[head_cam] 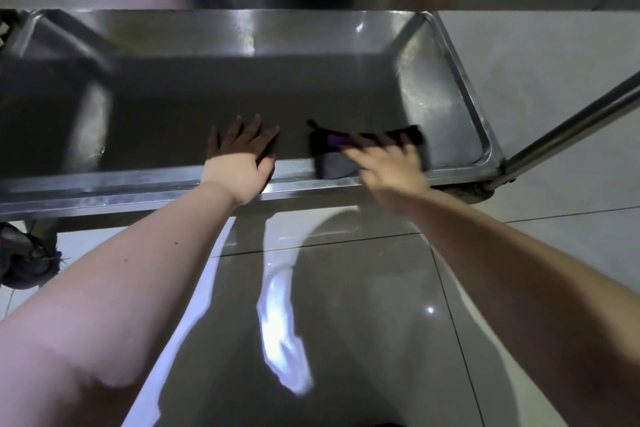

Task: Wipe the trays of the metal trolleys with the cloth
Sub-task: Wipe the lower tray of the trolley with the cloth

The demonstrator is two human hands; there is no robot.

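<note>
Stainless-steel trolley tray (173, 107): shallow, rimmed, rounded at the corners, streaked with residue at its right end. Dark cloth (327, 149) with a purple patch is spread flat on the tray floor, against the near rim, right of centre.

Two bare arms and two bare hands.
The left forearm (145, 260) and right forearm (512, 246) were bare from the wrist to the lower frame edge. A few small dark specks dotted the left forearm. The left hand (239, 163) was sharp, with its fingers in shadow. The right hand (388, 166) was blurred.
</note>
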